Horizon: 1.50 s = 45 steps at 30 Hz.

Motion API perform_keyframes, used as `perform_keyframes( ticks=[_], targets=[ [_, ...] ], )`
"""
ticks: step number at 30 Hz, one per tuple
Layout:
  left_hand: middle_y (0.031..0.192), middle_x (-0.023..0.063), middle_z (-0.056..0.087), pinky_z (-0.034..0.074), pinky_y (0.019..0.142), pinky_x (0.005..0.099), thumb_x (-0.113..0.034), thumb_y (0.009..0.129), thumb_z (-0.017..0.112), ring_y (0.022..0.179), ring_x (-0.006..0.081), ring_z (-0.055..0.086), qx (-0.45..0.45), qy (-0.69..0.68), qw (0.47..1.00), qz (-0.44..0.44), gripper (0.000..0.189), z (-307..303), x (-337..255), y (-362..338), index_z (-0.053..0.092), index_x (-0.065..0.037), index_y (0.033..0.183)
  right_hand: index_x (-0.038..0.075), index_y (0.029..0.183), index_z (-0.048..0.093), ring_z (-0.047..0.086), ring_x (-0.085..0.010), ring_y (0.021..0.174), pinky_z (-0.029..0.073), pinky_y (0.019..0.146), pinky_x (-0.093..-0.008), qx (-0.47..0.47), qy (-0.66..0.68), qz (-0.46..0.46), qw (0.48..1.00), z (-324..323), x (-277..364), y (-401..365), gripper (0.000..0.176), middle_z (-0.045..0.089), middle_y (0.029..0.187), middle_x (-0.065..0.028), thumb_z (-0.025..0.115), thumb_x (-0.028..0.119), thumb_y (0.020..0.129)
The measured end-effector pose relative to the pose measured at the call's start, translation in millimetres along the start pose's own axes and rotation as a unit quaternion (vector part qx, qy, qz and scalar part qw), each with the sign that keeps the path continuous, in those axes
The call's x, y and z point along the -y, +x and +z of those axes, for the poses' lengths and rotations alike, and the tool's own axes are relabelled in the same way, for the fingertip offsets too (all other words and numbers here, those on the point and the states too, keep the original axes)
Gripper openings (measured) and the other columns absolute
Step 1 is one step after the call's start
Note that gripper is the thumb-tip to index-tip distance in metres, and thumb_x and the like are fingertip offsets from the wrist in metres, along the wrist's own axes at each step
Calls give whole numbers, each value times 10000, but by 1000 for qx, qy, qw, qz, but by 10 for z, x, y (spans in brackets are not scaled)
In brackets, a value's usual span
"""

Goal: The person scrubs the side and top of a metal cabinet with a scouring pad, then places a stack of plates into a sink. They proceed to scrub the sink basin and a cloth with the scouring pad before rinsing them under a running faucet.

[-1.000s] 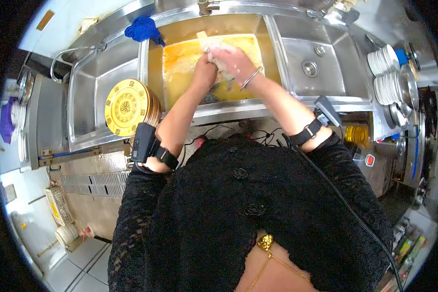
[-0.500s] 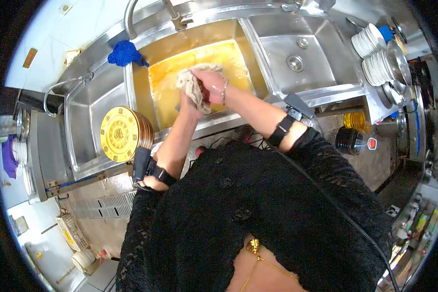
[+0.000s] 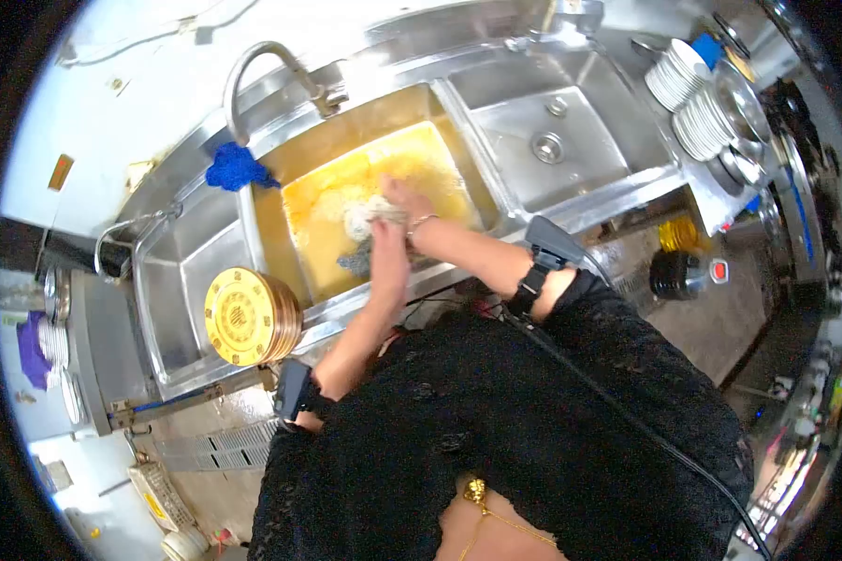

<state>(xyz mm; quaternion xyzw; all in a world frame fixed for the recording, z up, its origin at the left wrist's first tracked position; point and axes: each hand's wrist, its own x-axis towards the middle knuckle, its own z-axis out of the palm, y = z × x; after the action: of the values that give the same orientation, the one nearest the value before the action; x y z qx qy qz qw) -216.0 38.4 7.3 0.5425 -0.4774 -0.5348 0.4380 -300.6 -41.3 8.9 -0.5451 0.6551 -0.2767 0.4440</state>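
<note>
A pale cloth (image 3: 357, 221) is bunched up low over the cloudy yellow water of the middle sink (image 3: 269, 220). My left hand (image 3: 390, 245) comes from below, its fingers closed on the cloth's right end. My right hand (image 3: 412, 206) presses against the same end from the right, closed on it, with one digit pointing up and away. Motion blurs the fingers of both hands. A dark grey scrubber-like clump (image 3: 355, 261) lies in the water just left of my left wrist.
A stack of gold patterned plates (image 3: 240, 318) stands at the left sink's front edge. A blue mesh cloth (image 3: 238, 167) hangs on the divider beneath a curved faucet (image 3: 276, 51). Stacked white plates (image 3: 700, 129) and a metal bowl (image 3: 741, 101) sit beyond the right sink (image 3: 580, 140).
Both hands have lowered toward the water with the cloth, which is bunched smaller and farther left of my fingers. The grey clump shows more. The camera view has tilted and shifted.
</note>
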Motion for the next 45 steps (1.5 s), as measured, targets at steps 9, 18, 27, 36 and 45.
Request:
perform_keyframes(
  ticks=[9,18,27,36,45],
  targets=[
    [1105,99,587,421,938,390,-468,933,398,1047,235,545,44,-253,939,-229,470,-547,-258,397,529,-80,1163,13,1222,446,491,-336,1122,367,992,-414,35,-62,-375,924,252,20,-602,439,489,1228,-233,553,204,841],
    [1128,91,595,457,902,384,-357,921,454,1056,234,559,54,-388,885,-251,361,-314,30,293,538,-99,1159,25,1401,287,419,-159,1236,338,1031,-306,252,618,20,745,-52,-252,-724,569,414,1373,-88,396,381,970],
    [844,45,605,454,593,307,-285,913,492,699,151,555,-1,-82,988,-129,244,-489,319,254,564,-60,973,-23,1428,-56,344,-216,1295,324,1036,-325,191,221,-292,911,206,-527,-755,824,260,1456,-197,543,207,912],
    [908,35,632,423,641,228,-185,799,603,728,94,543,-26,130,991,2,337,-936,-335,393,608,-35,1101,10,1299,440,568,-229,1068,438,926,-325,98,14,-183,978,-550,-436,-318,572,557,1239,-142,615,310,845],
    [865,8,625,460,751,238,-56,827,570,797,85,564,109,23,990,90,136,-575,-860,582,638,-36,943,-7,1281,425,602,-318,985,465,901,-355,85,-56,-238,966,-407,142,-170,738,589,1141,-172,705,406,738]
  ],
)
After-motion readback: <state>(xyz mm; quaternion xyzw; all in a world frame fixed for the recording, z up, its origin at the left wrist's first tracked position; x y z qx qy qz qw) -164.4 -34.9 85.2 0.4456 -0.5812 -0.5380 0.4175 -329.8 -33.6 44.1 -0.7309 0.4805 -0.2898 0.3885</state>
